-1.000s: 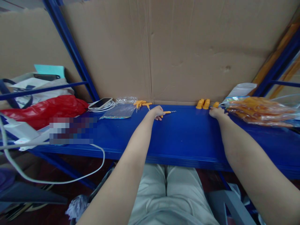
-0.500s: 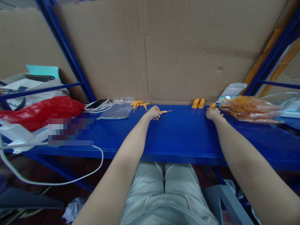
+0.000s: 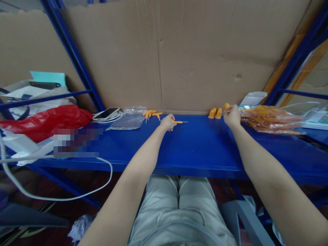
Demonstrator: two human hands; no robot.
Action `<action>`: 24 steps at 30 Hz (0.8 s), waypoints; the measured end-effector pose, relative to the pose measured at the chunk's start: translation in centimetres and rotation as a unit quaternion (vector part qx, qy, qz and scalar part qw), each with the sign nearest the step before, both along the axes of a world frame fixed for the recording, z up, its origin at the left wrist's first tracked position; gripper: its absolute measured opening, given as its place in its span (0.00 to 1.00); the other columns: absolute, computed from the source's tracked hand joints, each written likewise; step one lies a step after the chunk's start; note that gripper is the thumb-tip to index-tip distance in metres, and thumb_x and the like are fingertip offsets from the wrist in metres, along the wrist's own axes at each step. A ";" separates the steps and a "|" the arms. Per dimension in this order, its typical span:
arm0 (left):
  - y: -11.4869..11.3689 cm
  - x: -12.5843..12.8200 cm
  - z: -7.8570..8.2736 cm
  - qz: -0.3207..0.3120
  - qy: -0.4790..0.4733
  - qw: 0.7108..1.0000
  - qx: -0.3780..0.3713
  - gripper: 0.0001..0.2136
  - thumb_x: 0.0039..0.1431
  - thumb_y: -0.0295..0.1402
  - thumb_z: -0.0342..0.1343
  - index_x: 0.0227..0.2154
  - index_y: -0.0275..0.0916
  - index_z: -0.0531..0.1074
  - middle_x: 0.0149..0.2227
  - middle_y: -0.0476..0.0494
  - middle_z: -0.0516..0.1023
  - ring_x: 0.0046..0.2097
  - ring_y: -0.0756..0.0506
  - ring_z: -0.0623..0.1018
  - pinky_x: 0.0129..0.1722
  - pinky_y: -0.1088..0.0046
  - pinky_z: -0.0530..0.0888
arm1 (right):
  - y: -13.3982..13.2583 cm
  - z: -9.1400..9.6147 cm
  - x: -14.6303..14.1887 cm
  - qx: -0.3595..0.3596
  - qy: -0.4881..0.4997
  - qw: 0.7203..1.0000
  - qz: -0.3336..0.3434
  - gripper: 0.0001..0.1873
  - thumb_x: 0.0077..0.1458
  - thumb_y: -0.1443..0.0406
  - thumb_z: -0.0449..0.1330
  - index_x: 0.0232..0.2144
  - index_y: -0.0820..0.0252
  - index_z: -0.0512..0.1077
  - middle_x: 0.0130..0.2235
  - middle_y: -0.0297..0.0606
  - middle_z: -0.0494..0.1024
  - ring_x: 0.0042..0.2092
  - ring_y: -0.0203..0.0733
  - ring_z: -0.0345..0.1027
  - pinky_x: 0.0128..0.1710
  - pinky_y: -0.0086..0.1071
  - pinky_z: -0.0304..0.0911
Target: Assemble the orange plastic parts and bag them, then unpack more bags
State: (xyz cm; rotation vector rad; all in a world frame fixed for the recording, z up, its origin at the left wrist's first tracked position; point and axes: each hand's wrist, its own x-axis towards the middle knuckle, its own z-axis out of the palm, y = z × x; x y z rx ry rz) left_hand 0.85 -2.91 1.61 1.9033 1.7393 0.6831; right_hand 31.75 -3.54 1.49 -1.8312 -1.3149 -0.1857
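A blue metal bench (image 3: 194, 150), cardboard backing (image 3: 197, 58) and bagged orange parts (image 3: 269, 118) suggest a workshop.

On tabletop (image 3: 197, 150), left to right: phone (image 3: 109, 113) atop cable (image 3: 118, 118), left bag (image 3: 125, 122), loose corkscrews (image 3: 154, 113), two standing caps (image 3: 212, 113), right bag (image 3: 266, 118). In left grip (image 3: 167, 123): corkscrew (image 3: 178, 122), before and right of loose ones. In right grip (image 3: 232, 116): cap (image 3: 227, 106), between standing pair and right bag. Cardboard (image 3: 192, 61) behind all.

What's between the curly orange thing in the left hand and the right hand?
Two orange pieces stand side by side on the blue tabletop, closer to the right hand, as the head view shows.
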 end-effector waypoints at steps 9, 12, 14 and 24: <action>0.0 -0.1 0.0 -0.016 0.002 1.000 0.012 0.12 0.59 0.27 0.58 0.44 0.41 0.64 0.25 0.54 0.72 0.21 0.53 0.74 0.23 0.81 0.70 | 0.5 0.1 -5.0 -0.079 -0.104 0.962 0.239 0.28 0.50 0.71 0.56 0.55 0.58 0.64 0.53 0.47 0.74 0.55 0.54 0.68 0.56 0.48 0.62; 0.3 -0.3 -0.2 -0.038 -0.006 0.999 0.021 0.12 0.59 0.27 0.59 0.44 0.41 0.64 0.24 0.55 0.71 0.21 0.53 0.73 0.22 0.82 0.68 | 1.1 -0.8 -5.6 -0.116 -0.141 0.934 0.308 0.23 0.46 0.75 0.56 0.47 0.61 0.72 0.51 0.47 0.76 0.54 0.54 0.69 0.56 0.45 0.62; 0.5 -0.4 -0.4 -0.047 -0.015 0.998 0.024 0.13 0.59 0.26 0.59 0.44 0.41 0.64 0.23 0.56 0.70 0.20 0.54 0.72 0.21 0.83 0.67 | 1.2 -1.1 -5.8 -0.121 -0.147 0.928 0.322 0.23 0.45 0.77 0.55 0.45 0.62 0.73 0.50 0.47 0.77 0.52 0.52 0.70 0.55 0.43 0.62; 0.3 -0.5 -0.4 -0.089 -0.054 0.994 0.034 0.11 0.60 0.25 0.58 0.42 0.41 0.63 0.21 0.58 0.67 0.19 0.56 0.70 0.20 0.85 0.65 | 1.3 -1.2 -5.9 -0.084 -0.143 0.925 0.343 0.23 0.45 0.76 0.54 0.43 0.59 0.74 0.50 0.43 0.76 0.53 0.51 0.69 0.56 0.45 0.62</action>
